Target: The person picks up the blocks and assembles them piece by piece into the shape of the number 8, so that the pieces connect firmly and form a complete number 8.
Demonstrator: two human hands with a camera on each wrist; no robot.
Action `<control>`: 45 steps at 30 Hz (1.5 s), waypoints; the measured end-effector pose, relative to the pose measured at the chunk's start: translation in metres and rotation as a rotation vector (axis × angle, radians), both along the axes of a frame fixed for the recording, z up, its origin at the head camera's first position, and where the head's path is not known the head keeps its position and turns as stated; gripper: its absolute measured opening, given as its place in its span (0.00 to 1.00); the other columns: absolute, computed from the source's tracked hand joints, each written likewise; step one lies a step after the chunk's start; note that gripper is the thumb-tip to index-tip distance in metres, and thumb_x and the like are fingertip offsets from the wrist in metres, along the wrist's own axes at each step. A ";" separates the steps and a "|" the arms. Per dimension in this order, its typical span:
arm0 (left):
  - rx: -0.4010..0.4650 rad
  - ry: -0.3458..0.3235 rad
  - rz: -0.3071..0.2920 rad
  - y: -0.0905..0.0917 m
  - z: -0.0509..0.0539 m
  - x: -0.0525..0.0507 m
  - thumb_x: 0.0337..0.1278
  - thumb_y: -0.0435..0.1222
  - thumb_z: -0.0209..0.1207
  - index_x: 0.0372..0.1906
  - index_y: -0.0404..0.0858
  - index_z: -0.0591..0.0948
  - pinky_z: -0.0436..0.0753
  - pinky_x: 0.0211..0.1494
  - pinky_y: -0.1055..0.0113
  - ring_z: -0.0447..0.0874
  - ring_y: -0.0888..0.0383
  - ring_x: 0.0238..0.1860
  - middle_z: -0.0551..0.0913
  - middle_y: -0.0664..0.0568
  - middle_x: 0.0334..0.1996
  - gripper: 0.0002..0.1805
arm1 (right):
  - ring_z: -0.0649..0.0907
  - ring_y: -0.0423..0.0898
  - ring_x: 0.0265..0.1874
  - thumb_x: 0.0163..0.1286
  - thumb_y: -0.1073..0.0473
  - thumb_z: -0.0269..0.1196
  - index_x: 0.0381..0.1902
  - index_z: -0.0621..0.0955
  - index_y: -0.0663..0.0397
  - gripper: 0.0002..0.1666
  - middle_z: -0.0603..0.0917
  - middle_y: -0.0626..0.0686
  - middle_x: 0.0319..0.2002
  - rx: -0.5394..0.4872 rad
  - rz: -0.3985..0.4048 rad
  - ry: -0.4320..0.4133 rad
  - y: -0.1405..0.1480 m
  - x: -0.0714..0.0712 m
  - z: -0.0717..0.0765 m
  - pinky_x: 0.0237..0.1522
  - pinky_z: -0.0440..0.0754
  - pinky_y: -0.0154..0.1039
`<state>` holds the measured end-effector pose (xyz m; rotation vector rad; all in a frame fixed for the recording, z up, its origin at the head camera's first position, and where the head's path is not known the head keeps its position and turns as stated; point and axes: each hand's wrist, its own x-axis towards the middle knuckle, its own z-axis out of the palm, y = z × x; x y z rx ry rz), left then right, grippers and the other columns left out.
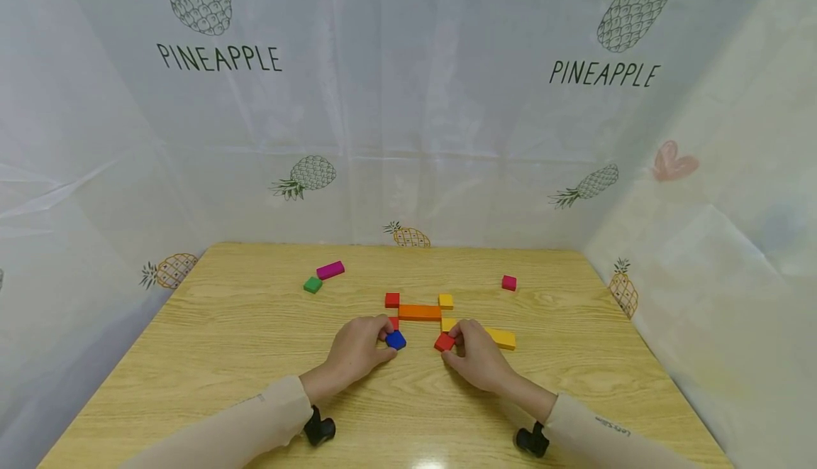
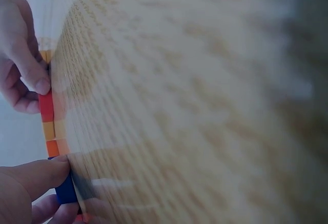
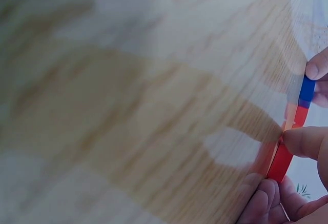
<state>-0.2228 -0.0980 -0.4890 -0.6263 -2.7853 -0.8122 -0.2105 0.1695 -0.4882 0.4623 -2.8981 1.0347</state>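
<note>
My left hand (image 1: 359,348) pinches a blue block (image 1: 396,340) between thumb and fingers, low on the table. A red block (image 1: 393,323) lies just behind it, partly covered by the fingers. My right hand (image 1: 477,355) pinches another red block (image 1: 445,342), which sits turned at an angle in front of a yellow block (image 1: 449,324). Farther back, an orange bar (image 1: 419,313) lies crosswise, with a red block (image 1: 392,300) at its left end and a yellow block (image 1: 445,301) at its right. In the left wrist view, thumb and fingers hold the blue block (image 2: 65,189) on the tabletop.
Beyond my right hand lies a yellow bar (image 1: 502,339), its left end hidden. A magenta bar (image 1: 330,270) and a green block (image 1: 313,284) lie at the back left, a pink-red block (image 1: 508,283) at the back right. A pineapple-printed sheet (image 1: 396,100) surrounds the wooden table (image 1: 223,327).
</note>
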 end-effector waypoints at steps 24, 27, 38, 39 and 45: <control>0.003 0.011 -0.003 0.001 0.005 0.001 0.51 0.38 0.81 0.38 0.43 0.84 0.77 0.37 0.66 0.77 0.62 0.31 0.84 0.57 0.30 0.16 | 0.75 0.43 0.37 0.65 0.62 0.77 0.45 0.80 0.57 0.17 0.77 0.50 0.40 -0.008 0.016 0.014 0.002 -0.002 0.001 0.40 0.76 0.37; -0.001 0.012 -0.001 0.001 0.004 0.000 0.51 0.38 0.81 0.38 0.43 0.84 0.77 0.37 0.67 0.77 0.62 0.32 0.84 0.57 0.30 0.16 | 0.74 0.43 0.37 0.64 0.62 0.77 0.45 0.80 0.58 0.18 0.77 0.50 0.39 -0.012 0.015 0.018 0.003 -0.001 0.001 0.40 0.76 0.37; -0.012 -0.013 0.010 0.002 0.003 0.000 0.51 0.39 0.81 0.39 0.43 0.85 0.77 0.37 0.67 0.77 0.62 0.32 0.84 0.58 0.30 0.16 | 0.75 0.43 0.36 0.63 0.62 0.78 0.47 0.80 0.59 0.21 0.78 0.50 0.40 -0.030 0.008 0.006 0.005 0.000 0.003 0.39 0.76 0.36; -0.012 -0.011 0.009 0.002 0.004 0.000 0.51 0.39 0.81 0.39 0.43 0.85 0.77 0.37 0.67 0.77 0.62 0.32 0.84 0.58 0.30 0.16 | 0.75 0.44 0.36 0.63 0.61 0.78 0.48 0.80 0.59 0.21 0.78 0.50 0.40 -0.036 0.010 0.002 0.006 0.001 0.004 0.39 0.76 0.35; -0.014 -0.005 0.005 0.002 0.003 0.001 0.51 0.39 0.81 0.39 0.43 0.85 0.77 0.37 0.67 0.77 0.62 0.32 0.84 0.58 0.30 0.16 | 0.78 0.46 0.37 0.63 0.62 0.78 0.50 0.79 0.62 0.23 0.79 0.53 0.42 -0.075 0.019 -0.018 0.013 0.006 0.014 0.39 0.79 0.36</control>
